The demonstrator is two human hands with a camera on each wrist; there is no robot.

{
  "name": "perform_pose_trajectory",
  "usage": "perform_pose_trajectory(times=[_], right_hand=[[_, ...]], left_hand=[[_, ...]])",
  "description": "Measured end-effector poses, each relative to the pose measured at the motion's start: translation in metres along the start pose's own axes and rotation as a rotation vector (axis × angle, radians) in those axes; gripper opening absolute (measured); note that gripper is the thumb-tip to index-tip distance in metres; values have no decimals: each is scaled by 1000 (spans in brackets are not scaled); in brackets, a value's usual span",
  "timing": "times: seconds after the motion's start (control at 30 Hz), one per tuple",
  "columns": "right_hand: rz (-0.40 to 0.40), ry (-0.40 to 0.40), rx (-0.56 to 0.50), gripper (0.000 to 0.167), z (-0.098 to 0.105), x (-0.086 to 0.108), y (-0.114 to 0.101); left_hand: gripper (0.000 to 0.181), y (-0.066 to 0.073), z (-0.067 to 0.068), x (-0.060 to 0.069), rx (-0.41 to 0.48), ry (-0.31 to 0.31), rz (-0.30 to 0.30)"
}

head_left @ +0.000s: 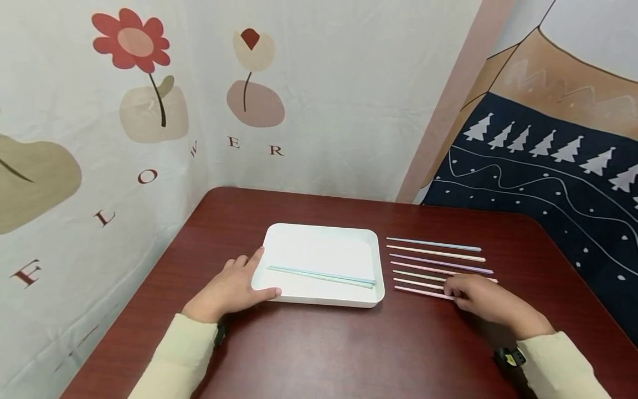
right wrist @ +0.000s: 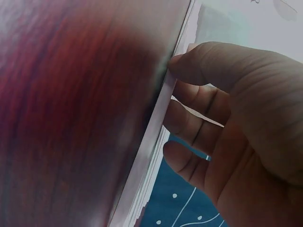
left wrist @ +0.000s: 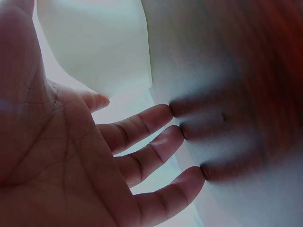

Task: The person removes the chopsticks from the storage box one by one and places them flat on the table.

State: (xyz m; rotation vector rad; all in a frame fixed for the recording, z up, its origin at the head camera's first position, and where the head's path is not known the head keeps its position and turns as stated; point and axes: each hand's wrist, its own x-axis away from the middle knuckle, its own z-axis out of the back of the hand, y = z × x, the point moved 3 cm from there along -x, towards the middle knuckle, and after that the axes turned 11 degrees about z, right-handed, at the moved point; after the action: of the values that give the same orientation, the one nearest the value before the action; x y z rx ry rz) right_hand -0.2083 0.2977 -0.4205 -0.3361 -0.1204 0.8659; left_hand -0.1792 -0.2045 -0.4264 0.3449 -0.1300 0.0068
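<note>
A white tray [head_left: 319, 244] holds a blue chopstick [head_left: 344, 277] and a green chopstick [head_left: 344, 282]. My left hand [head_left: 234, 288] rests against the tray's left edge, thumb at its near corner; in the left wrist view the left hand [left wrist: 94, 151] has its fingertips on the table beside the tray [left wrist: 99, 47]. Right of the tray lie several pastel chopsticks in a row. At the nearest one, a pink chopstick [head_left: 423, 292], my right hand [head_left: 485, 299] has its thumb and fingers at the right end. The right wrist view shows the right hand [right wrist: 236, 109] pinching the pink chopstick [right wrist: 142, 156].
The dark red table [head_left: 319, 343] reaches back to a light curtain [head_left: 349, 111] with flowers and letters. At the right hangs a dark blue cloth [head_left: 548, 177] with white trees. Other chopsticks, including a purple one [head_left: 438, 263], lie behind the right hand's fingers.
</note>
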Motion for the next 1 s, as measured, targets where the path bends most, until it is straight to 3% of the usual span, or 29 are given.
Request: perform_pose_trajectory(times=[0.57, 1.0], right_hand=[[-29, -3, 24, 25, 0, -2, -1], [25, 57, 66, 12, 24, -54, -25]], left_hand=[[114, 0, -1, -2, -8, 4, -4], [114, 0, 3, 2, 16, -10, 0]])
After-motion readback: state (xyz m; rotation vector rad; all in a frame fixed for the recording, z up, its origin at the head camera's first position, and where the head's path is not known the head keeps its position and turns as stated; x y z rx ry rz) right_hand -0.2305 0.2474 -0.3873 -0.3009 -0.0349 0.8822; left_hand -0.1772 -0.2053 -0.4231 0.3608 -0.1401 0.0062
